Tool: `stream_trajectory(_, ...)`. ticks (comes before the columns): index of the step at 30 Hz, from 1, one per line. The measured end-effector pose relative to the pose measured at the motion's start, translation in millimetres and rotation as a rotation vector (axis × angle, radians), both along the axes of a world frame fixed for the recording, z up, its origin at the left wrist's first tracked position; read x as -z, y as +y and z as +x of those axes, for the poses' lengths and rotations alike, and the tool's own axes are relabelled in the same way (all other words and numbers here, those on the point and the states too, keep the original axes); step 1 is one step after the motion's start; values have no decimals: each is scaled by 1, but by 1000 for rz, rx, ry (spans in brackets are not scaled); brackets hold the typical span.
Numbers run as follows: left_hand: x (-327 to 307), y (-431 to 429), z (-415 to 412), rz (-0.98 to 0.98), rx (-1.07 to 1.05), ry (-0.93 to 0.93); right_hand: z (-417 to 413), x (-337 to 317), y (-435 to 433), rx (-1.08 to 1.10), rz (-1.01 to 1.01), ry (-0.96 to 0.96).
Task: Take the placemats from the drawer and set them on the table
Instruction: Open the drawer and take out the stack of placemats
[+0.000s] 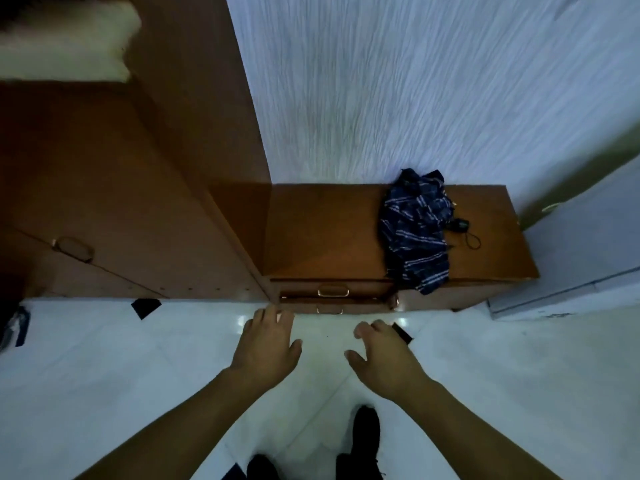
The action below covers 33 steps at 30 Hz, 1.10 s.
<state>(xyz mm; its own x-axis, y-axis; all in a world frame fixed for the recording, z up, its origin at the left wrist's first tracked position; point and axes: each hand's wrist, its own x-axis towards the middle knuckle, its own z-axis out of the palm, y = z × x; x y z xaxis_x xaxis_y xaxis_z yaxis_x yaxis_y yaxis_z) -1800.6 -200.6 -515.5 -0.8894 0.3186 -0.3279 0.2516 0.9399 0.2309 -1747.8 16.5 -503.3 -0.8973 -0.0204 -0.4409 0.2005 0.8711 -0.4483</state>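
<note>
Head view: both hands reach forward and down over the white tiled floor, palms down and apart, with a strip of bare tile between them. The left hand has its fingers nearly straight and spread, and it holds nothing. The right hand has its fingers loosely curled and also holds nothing.

Just beyond the fingertips of both hands stands a low brown cabinet. Its top drawer sits slightly ahead of the left hand and between the two hands, with a brass handle at its middle. The drawer front looks pulled out a little. Its inside is too dark to see, so I cannot tell whether the placemats lie in it.

On the cabinet top, ahead of the right hand, lies a folded dark blue striped umbrella, one end hanging over the front edge. Ahead and to the left of the left hand rises a tall brown wardrobe.

A black patch lies on the floor left of the left hand. A second black mark shows just beside the right hand's fingers. Behind the wrists, a dark-clad foot stands on the tile.
</note>
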Motion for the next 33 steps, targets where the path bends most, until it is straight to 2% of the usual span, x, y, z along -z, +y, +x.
stream_trajectory(8, 246, 37, -59, -36, 54, -10, -55, 244, 31, -60, 76, 57)
stream_trajectory(13, 372, 49, -87, -76, 97, 76, -93, 365, 54, -200, 202, 214)
stream_trajectory(16, 423, 49, -94, -73, 121, 142, -107, 417, 57, -204, 262, 303)
stream_trajectory(23, 490, 32, -96, 68, 183, 389, -111, 507, 54, -136, 379, 570)
stream_trajectory(26, 498, 36, -103, 114, 182, 446, -118, 519, 53, -106, 408, 595)
stream_trajectory(33, 478, 40, -94, 17, 227, 335, -98, 493, 53, -82, 353, 547)
